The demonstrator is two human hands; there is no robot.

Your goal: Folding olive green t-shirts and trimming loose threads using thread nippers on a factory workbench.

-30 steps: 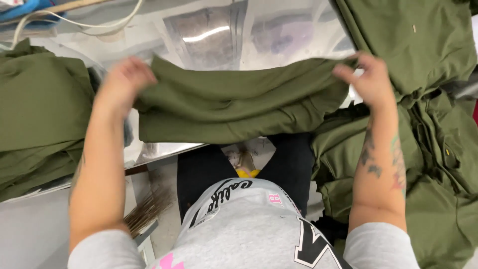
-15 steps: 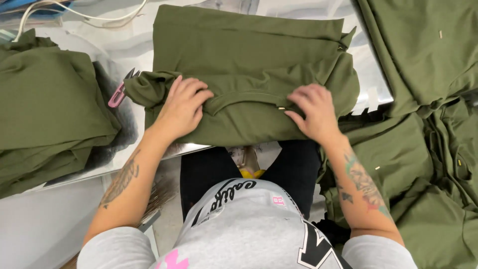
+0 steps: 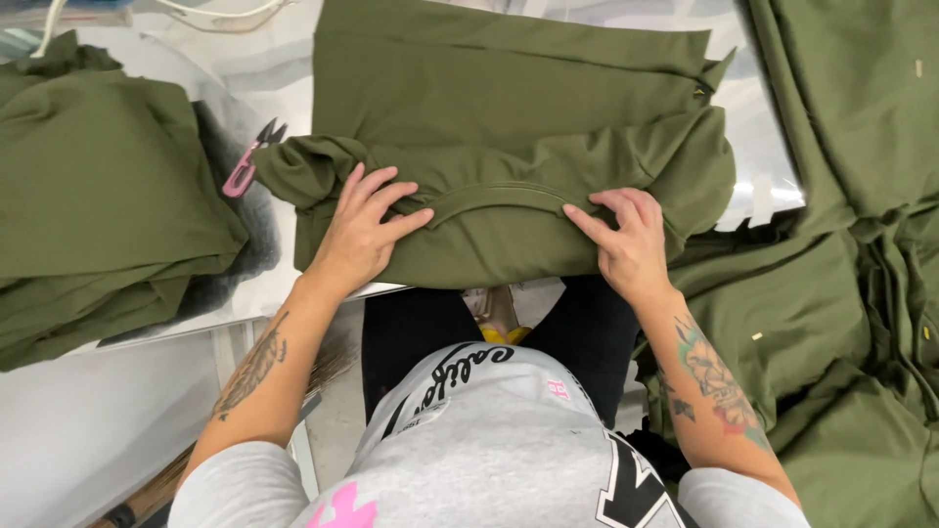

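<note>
Both hands press flat on one olive garment (image 3: 518, 127) at the frame's centre: the left hand (image 3: 360, 233) with fingers spread, the right hand (image 3: 626, 240) pinching its curved neckline. One pink snips (image 3: 246, 166) lies upper left beside one folded stack (image 3: 98, 196). Since half a second ago, the hands have barely shifted.

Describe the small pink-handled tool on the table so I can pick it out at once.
Start at the olive garment spread on the shiny table under both hands. Follow its bunched sleeve left, past the left hand. The thread snips lie there beside the folded olive stack: pink handle, dark blades, the only non-green item.
</note>
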